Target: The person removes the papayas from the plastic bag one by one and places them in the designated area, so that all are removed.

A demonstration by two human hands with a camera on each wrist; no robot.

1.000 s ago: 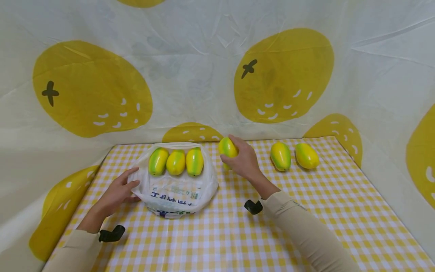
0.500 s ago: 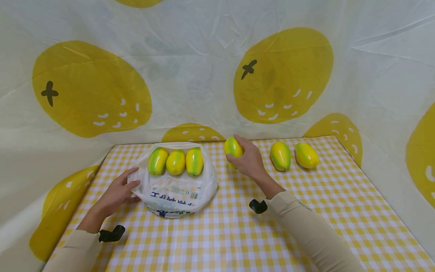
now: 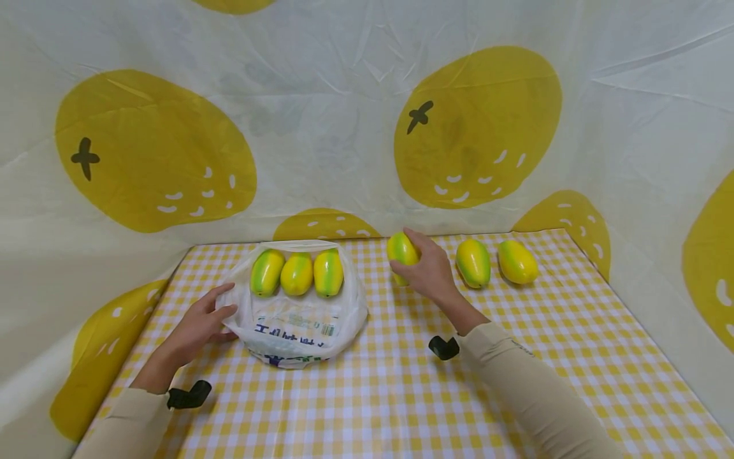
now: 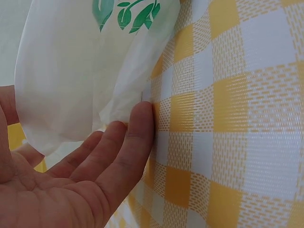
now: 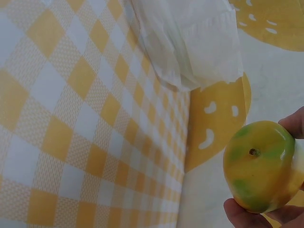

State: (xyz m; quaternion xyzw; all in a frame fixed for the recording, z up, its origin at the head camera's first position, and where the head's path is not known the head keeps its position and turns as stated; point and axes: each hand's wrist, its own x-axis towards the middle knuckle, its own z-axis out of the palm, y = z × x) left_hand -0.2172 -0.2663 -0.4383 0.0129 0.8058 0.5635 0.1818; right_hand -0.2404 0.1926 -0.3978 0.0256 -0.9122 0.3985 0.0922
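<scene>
A white plastic bag [image 3: 354, 319] lies with its mouth facing up, and three yellow-green papayas [image 3: 297, 274] sit side by side within it. My left hand [image 3: 197, 325] touches the bag's left side with fairly straight fingers; in the left wrist view its fingertips [image 4: 141, 114] are against the film near the cloth. Right of the bag, my right hand [image 3: 427, 268] grips another papaya [image 3: 401, 248] between thumb and fingers. The right wrist view shows the stem end of this papaya [image 5: 259, 164]. Whether it touches the table cannot be told.
Two more papayas, one upright [image 3: 473, 264] and one tilted [image 3: 518, 262], lie to the right of my right hand. A yellow checked cloth [image 3: 355, 414] covers the table. A fruit-print curtain [image 3: 332, 146] hangs along the back edge.
My right hand has shifted a little to the right with its papaya, away from the bag. The left hand, the bag and the other papayas have stayed put.
</scene>
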